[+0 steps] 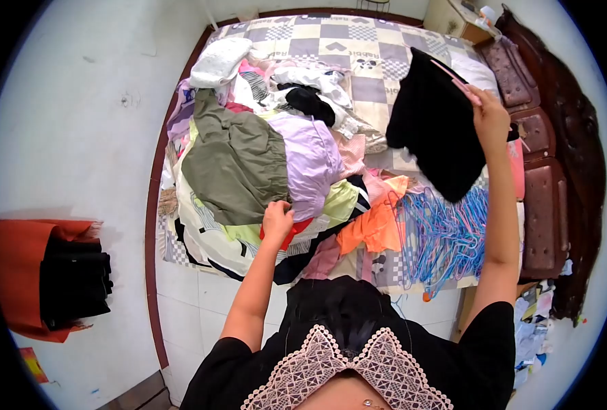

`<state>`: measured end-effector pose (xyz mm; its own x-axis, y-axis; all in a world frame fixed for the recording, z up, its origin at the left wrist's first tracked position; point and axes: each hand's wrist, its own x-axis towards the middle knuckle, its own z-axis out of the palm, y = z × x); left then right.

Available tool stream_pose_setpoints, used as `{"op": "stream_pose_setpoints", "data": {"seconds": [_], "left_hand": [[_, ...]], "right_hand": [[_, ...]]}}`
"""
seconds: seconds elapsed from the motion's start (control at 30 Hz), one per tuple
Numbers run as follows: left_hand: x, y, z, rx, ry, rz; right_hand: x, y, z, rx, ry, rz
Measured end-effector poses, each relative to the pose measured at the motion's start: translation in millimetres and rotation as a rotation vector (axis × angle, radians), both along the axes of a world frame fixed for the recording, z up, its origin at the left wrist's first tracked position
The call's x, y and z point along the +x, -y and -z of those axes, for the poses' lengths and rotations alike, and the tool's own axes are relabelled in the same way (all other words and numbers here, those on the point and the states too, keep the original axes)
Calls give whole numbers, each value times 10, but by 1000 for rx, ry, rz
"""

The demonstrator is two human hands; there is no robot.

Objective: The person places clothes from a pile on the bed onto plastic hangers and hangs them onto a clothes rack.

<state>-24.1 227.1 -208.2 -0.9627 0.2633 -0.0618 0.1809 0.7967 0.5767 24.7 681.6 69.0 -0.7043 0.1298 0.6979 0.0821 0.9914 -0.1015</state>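
A black garment [434, 126] is held above the bed [385, 34], to the right of the clothes pile [271, 140]. Along the garment's upper right edge a pink hanger [455, 80] is seen, and it is clamped in the fingers of the right hand [489, 113]. At the near side of the pile, the edge of an olive garment [232, 174] is touched by the left hand [277, 219]; its fingers are bent, but whether cloth is pinched between them cannot be told. On the pile's right part a lilac garment [309, 160] is laid beside the olive one. Orange cloth [373, 225] is spread at the pile's near right edge, and farther right of it blue and purple hangers [445, 236] are heaped. Well to the right of the pile, the bed is bordered by a padded headboard [546, 198]. Well to its left, a rust-coloured cloth [13, 273] is seen beside black fabric [75, 280].
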Motion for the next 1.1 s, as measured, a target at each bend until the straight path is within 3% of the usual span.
{"op": "stream_pose_setpoints", "data": {"seconds": [0.17,0.23,0.3,0.4,0.47,0.5,0.57,0.63,0.67,0.77,0.8,0.83,0.9,0.93,1.0,1.03,1.07,1.1], "left_hand": [[-323,-75,310,-15,-60,-60],[-434,-127,436,-110,-114,-67],[-536,-168,484,-192,-82,-58],[-640,-293,410,-432,-37,-113],[-728,-252,551,-460,-64,-78],[-748,-227,574,-480,-91,-48],[-769,-139,619,-417,-106,-66],[-818,-40,670,-19,31,-132],[-719,-165,290,37,118,-232],[-353,-431,-170,209,205,-96],[-198,-525,-207,251,163,7],[-18,-619,-281,451,270,112],[457,-787,-254,587,498,222],[694,-865,-362,643,593,257],[900,-909,-434,581,638,359],[964,-901,-518,557,611,357],[1016,-868,-470,515,684,290],[1051,-862,-579,536,694,255]], "right_hand": [[-167,243,808,-117,124,-81],[-216,304,1400,-185,216,-58],[-206,270,2217,-440,337,-86],[-100,506,3161,-477,558,-3],[-12,746,3346,-495,846,40],[85,876,3524,-550,831,70],[185,1089,3778,-625,821,66],[175,1318,3707,-713,884,30],[138,1440,3807,-779,874,-23],[85,1994,3629,-1469,816,-91],[32,2191,3183,-1997,891,81],[-5,2292,3149,-2424,845,63],[-56,2438,3483,-2742,492,-383],[-135,2441,3872,-2602,474,-321],[-82,2391,3515,-2426,421,-260],[-21,2431,3322,-2336,287,-356],[91,2424,2932,-2096,241,-331],[237,2379,2753,-1896,407,-222]]}}
